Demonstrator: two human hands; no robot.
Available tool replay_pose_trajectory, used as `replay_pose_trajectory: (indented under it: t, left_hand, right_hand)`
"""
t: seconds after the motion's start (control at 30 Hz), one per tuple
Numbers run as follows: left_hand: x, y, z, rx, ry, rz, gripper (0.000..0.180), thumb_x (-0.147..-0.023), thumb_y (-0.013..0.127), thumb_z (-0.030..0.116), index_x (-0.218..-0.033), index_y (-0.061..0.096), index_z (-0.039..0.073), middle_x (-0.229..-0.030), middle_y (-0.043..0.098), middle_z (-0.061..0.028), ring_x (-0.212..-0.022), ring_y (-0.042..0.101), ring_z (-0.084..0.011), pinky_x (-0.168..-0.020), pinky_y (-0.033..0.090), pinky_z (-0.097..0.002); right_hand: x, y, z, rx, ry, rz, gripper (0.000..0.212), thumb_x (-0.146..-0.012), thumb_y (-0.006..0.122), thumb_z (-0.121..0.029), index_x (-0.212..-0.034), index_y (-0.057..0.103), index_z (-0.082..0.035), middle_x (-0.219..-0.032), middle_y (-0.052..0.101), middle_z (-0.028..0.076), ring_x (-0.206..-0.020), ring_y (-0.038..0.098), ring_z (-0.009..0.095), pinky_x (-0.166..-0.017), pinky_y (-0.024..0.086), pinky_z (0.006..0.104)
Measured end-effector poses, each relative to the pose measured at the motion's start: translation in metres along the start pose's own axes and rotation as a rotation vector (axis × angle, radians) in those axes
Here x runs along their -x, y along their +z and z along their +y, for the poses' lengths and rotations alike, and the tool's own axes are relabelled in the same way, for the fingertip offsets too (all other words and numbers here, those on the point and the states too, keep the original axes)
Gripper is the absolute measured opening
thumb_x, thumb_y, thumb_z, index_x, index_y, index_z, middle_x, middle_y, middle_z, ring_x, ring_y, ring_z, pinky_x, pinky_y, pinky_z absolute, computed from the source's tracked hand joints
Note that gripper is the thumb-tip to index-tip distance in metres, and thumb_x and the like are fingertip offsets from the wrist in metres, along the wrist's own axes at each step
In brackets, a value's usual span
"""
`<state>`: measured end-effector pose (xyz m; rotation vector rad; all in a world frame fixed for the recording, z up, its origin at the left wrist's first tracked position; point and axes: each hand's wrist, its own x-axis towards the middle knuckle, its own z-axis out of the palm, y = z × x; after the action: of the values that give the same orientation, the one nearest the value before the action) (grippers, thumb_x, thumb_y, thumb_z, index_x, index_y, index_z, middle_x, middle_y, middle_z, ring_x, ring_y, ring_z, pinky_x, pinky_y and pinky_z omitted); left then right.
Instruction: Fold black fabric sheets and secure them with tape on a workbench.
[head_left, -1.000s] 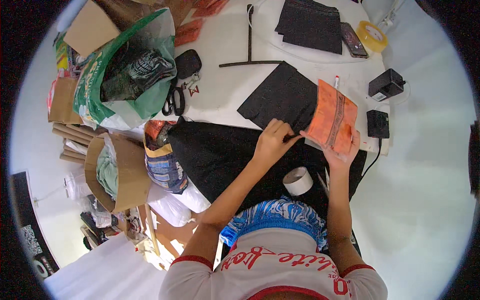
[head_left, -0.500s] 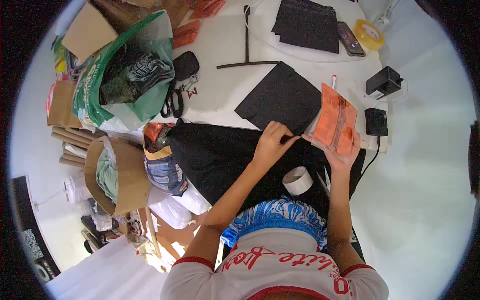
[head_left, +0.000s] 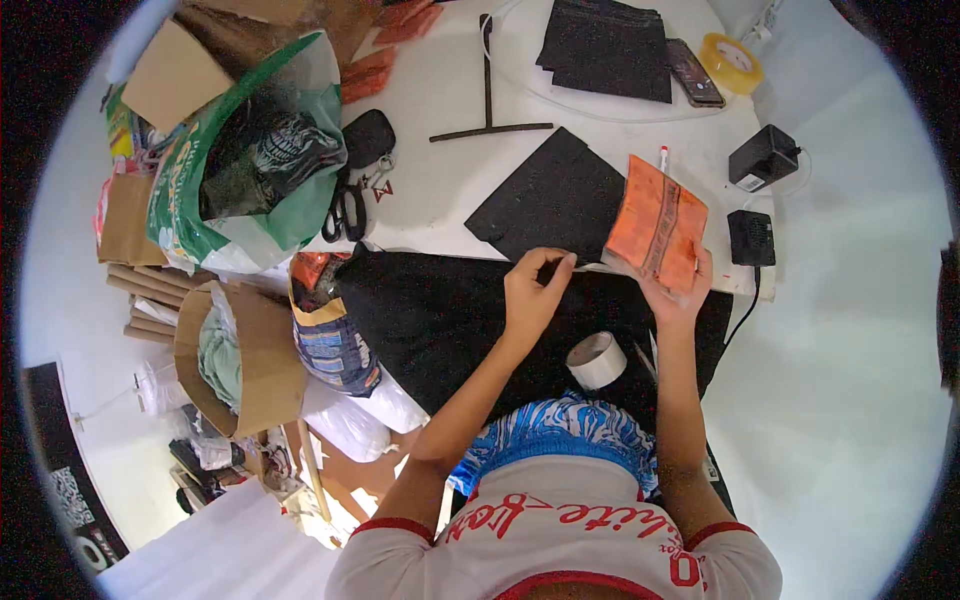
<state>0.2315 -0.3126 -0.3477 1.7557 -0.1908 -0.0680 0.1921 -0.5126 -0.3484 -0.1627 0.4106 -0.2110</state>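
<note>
Our right hand (head_left: 676, 304) grips the orange packet (head_left: 655, 215) beside the black sheet (head_left: 550, 195) on the worktop (head_left: 415, 205). Our left hand (head_left: 533, 295) narrows nearby; whether it pinches anything, we cannot tell. We best keep the packet steady.

White table (head_left: 410, 205) beside pale wall (head_left: 840, 400); brown floor (head_left: 350, 478), sunlit patches (head_left: 366, 500).

Packet (head_left: 658, 220): orange, bears dark band. Flat sheet (head_left: 550, 198): solid black. Tape roll (head_left: 598, 370): white. Shorts (head_left: 560, 428): blue-and-white swirls. Shirt (head_left: 550, 480): white, red trim.
</note>
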Motion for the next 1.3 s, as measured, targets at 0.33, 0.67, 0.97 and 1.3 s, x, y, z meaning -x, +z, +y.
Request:
replay_pose_trajectory:
  t: [0.33, 0.67, 0.97, 1.3]
  left_hand:
    - [-0.011, -0.006, 0.006, 0.397, -0.395, -0.042, 0.017, -0.086, 0.064, 0.013, -0.090, 0.069, -0.002, -0.076, 0.062, 0.0007, -0.071, 0.051, -0.0030, -0.064, 0.040, -0.0193]
    - [-0.020, -0.018, 0.016, 0.443, -0.442, 0.050, 0.016, -0.088, 0.061, 0.016, -0.096, 0.069, 0.004, -0.070, 0.054, 0.0091, -0.051, 0.030, 0.0005, -0.045, 0.022, -0.0167]
    - [-0.027, -0.013, 0.040, 0.253, -0.153, 0.203, 0.025, -0.092, 0.057, 0.023, -0.102, 0.068, 0.002, -0.077, 0.060, 0.0072, -0.052, 0.028, 0.0012, -0.045, 0.021, -0.0171]
    - [-0.028, -0.011, 0.065, 0.230, -0.163, 0.295, 0.027, -0.093, 0.057, 0.017, -0.106, 0.065, -0.005, -0.100, 0.067, -0.0069, -0.092, 0.056, -0.0079, -0.086, 0.043, -0.0217]
  right_hand:
    - [0.000, 0.002, -0.006, 0.039, 0.006, -0.011, 0.051, -0.080, 0.056, -0.033, -0.126, 0.049, -0.012, -0.128, 0.052, 0.007, -0.119, 0.047, 0.028, -0.098, 0.032, 0.0575]
    - [0.000, 0.001, -0.012, 0.024, 0.039, -0.052, 0.048, -0.081, 0.054, -0.034, -0.124, 0.050, -0.012, -0.125, 0.054, 0.008, -0.118, 0.048, 0.029, -0.097, 0.032, 0.0606]
    - [0.036, 0.000, -0.019, 0.392, 0.111, 0.081, 0.035, -0.079, 0.053, -0.012, -0.111, 0.053, 0.001, -0.108, 0.060, 0.012, -0.098, 0.061, 0.022, -0.085, 0.050, 0.0345]
    - [0.063, 0.021, -0.002, 0.594, 0.345, -0.078, 0.056, -0.071, 0.051, -0.005, -0.126, 0.044, 0.003, -0.114, 0.058, 0.013, -0.102, 0.059, 0.023, -0.092, 0.047, 0.0341]
